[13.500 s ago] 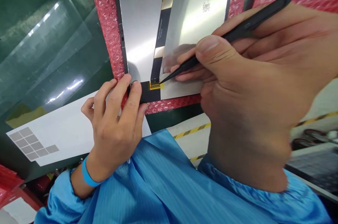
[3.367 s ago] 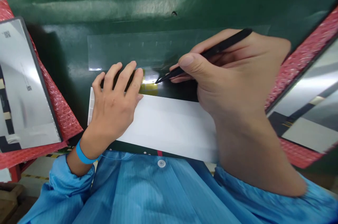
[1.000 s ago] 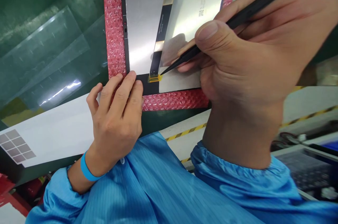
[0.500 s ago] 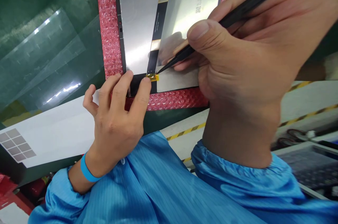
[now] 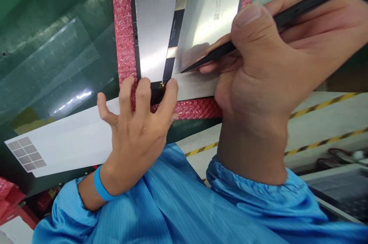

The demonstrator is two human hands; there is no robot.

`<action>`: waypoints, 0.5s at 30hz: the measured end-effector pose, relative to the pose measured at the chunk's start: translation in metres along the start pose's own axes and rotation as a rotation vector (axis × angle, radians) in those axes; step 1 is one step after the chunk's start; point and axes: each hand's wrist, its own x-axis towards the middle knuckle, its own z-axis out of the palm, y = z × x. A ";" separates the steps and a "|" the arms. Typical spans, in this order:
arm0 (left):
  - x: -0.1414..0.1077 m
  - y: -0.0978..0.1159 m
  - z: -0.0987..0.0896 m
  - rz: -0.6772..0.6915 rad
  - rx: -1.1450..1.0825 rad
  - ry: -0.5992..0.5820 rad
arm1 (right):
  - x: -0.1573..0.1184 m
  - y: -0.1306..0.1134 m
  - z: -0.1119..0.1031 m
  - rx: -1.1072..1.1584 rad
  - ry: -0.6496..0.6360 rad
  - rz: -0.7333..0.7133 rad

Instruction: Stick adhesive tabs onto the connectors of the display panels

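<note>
A flat device panel (image 5: 155,21), silvery with a dark edge, lies in front of me. Down its middle runs a black flex strip (image 5: 174,31). My left hand (image 5: 138,132) rests on its near edge with fingers spread; the index fingertip presses at a small piece of yellow tape (image 5: 162,86) at the strip's lower end, mostly covering it. In my right hand (image 5: 267,60) I grip black pointed tweezers (image 5: 215,53), their tip over the silver surface just right of the strip, apart from the tape.
Pink bubble wrap (image 5: 125,44) lies under the panel. Clear plastic sheets (image 5: 66,52) and a white sheet with grey squares (image 5: 77,136) lie at the left on the green table (image 5: 17,2). Yellow-black floor tape (image 5: 324,106) shows beyond the table edge.
The tweezers' tip has moved from the tape up and to the right. My left index finger has shifted right, over the yellow tape, which now shows less.
</note>
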 end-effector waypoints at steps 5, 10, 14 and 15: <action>-0.001 0.001 0.001 -0.002 -0.004 -0.020 | 0.000 0.004 0.001 0.059 0.005 -0.082; -0.007 -0.003 0.005 -0.047 0.036 0.037 | -0.002 0.006 0.007 0.128 0.087 -0.108; -0.008 -0.001 0.006 -0.087 0.046 0.075 | -0.002 0.010 0.010 0.105 0.075 -0.151; -0.008 -0.002 0.005 -0.098 0.059 0.087 | -0.001 0.013 0.010 0.103 0.079 -0.155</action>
